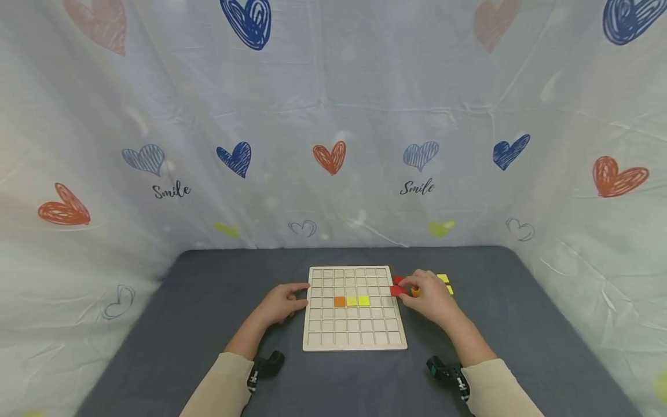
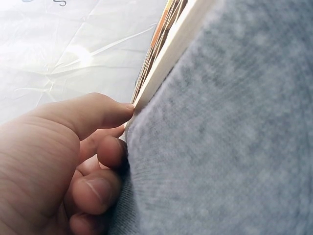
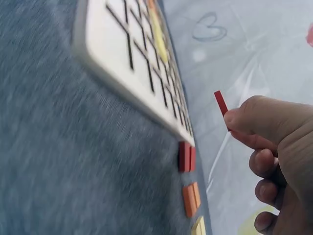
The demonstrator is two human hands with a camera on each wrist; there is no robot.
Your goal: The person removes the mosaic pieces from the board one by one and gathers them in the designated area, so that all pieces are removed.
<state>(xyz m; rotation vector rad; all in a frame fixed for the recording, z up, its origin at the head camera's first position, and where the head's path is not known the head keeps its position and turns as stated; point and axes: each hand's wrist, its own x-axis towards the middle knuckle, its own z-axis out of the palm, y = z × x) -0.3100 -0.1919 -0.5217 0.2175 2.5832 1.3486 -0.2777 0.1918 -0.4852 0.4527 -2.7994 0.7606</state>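
Observation:
In the head view a pale wooden grid board lies on the dark grey table. One orange tile and two yellow tiles sit side by side in one of its middle rows. My left hand is at the board's left edge, index finger and thumb touching it at separate spots, other fingers bent. Beyond the board's right edge, my right hand pinches a red square tile between thumb and finger. The right wrist view shows that tile raised and edge-on, apart from the board.
Right of the board lie red tiles, orange tiles and yellow tiles, partly hidden by the right hand in the head view. A white curtain printed with hearts hangs behind the grey table and around its sides.

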